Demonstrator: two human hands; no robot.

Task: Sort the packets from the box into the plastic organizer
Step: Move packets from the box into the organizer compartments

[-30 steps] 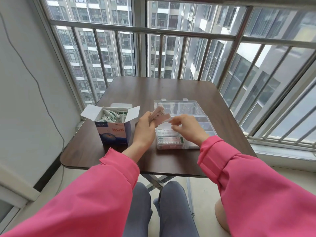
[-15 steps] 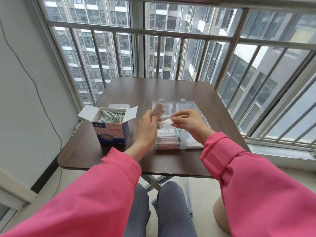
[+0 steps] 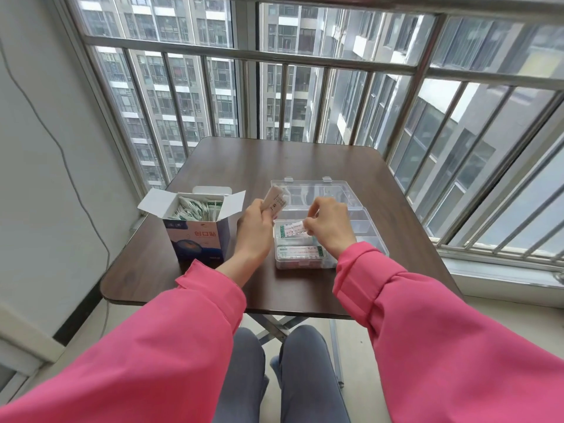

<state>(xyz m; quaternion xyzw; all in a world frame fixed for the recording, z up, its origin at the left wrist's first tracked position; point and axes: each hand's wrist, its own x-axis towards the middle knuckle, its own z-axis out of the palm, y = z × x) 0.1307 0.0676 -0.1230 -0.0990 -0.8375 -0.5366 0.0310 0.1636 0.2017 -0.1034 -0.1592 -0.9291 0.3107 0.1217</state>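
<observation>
Left hand (image 3: 255, 227) grips a stack of packets (image 3: 275, 200), held upright. Right hand (image 3: 329, 227) pinches a single packet (image 3: 293, 229) over the plastic organizer (image 3: 363, 221) directly beneath it. Open box (image 3: 195, 230) stands on the bench (image 3: 274, 160), left of both hands.

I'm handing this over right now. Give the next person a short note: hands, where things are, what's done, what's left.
Left hand grips a small stack of packets above the table.
Right hand pinches a single packet over the plastic organizer's near-left compartments.
Box stands open left of the organizer, many packets inside.
Done: the two near-left compartments hold packets.
Left: place this packet, then the held stack, then empty the box; the other compartments look empty.
</observation>
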